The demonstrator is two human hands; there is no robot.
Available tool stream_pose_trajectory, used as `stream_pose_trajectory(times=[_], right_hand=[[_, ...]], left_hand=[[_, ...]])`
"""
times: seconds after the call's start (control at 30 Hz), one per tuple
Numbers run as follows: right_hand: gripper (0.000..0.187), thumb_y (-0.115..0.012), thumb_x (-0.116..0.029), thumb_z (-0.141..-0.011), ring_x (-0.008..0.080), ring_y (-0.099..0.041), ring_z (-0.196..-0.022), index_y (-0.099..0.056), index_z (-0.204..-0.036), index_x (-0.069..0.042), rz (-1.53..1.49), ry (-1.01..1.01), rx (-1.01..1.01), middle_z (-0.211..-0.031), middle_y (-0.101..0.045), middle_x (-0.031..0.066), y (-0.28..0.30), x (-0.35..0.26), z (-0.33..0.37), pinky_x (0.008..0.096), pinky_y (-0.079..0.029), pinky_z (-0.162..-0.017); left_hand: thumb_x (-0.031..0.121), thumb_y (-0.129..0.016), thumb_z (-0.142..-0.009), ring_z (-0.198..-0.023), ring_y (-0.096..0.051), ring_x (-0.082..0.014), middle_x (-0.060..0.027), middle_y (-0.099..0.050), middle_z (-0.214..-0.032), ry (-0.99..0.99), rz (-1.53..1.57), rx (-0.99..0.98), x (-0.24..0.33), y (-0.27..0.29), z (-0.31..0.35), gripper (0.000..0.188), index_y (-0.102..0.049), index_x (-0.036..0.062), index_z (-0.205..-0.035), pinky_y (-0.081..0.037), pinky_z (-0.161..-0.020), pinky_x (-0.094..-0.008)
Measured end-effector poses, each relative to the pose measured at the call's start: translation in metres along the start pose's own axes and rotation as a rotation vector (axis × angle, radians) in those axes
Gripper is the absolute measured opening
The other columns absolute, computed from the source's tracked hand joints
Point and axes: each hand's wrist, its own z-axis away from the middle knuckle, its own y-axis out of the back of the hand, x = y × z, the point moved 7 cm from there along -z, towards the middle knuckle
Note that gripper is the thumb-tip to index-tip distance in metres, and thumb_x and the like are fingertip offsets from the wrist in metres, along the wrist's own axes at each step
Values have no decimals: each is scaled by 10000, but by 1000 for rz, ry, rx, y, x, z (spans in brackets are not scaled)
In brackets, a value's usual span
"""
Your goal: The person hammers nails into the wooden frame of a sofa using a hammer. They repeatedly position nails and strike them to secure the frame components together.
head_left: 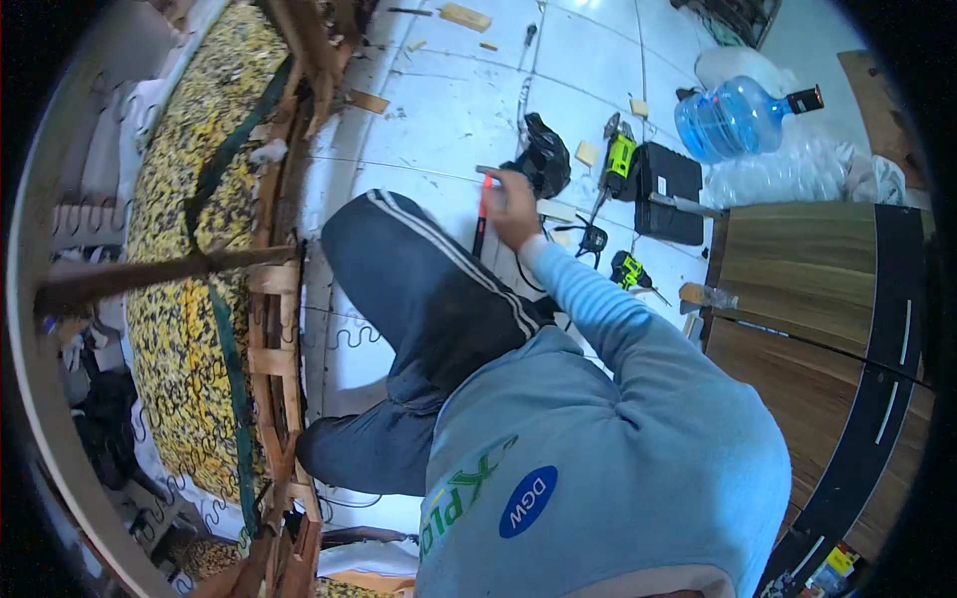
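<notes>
My right hand [514, 209] reaches out over the tiled floor, its fingers closed round the upper part of a hammer [479, 231] with a red and black handle. The hammer's metal head pokes out just beyond the fingers. Close beyond the hand lies a crumpled black plastic bag [544, 157]. To the right of the hand are a black corded item [592, 237] and a green and black cordless drill [628, 269]. A longer green power tool [619, 164] rests farther out. My left hand does not show in this view.
At left stands an opened wooden furniture frame [271, 364] with mottled yellow foam [189, 329] and wire springs [356, 335]. A black tool case [666, 189], a blue water jug [733, 120] and a wooden cabinet [797, 259] stand at right. Wood scraps [466, 17] litter the floor.
</notes>
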Motion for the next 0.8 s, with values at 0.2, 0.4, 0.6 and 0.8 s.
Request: stream_pose_trajectory(times=[0.2,0.4,0.6,0.8], right_hand=[[300,-652,-238,-946,402,-732,-1015,-739,-1140,-25,689,-1057,-29,-1059,-765,218,162,249,180,467,-572,-919],[428,-607,-396,-988,439,-732,-1019,-760,-1098,-12,694,-1214,104,-1049,-762,254,209,259,194,507,-561,-935],[746,-564,-687,-954,394,-730,-1086,-710,-1176,10,338,-1486,811,-1146,-749,232,280,393,127,562,-589,-837],[469,-350,-298,-1107,332,-548,-1336,-539,-1472,-72,-680,-1394,403,-1460,-577,167,228,387,93,505,-451,-1119]], left_hand=[[625,-408,-1039,-1153,-667,-334,-195,-702,-1204,-16,-23,-102,0,-30,-34,745,-650,-32,-1296,-504,-996,-429],[623,-398,-1040,-1154,-666,-327,-192,-702,-1206,-38,-44,-168,25,-51,-62,748,-650,-33,-1297,-504,-996,-427],[621,-388,-1040,-1155,-665,-320,-190,-702,-1208,53,-70,-186,-8,-24,-37,752,-649,-35,-1298,-505,-997,-425],[619,-377,-1041,-1156,-664,-314,-188,-702,-1210,155,-113,-208,-21,100,-12,755,-649,-37,-1298,-505,-998,-423]])
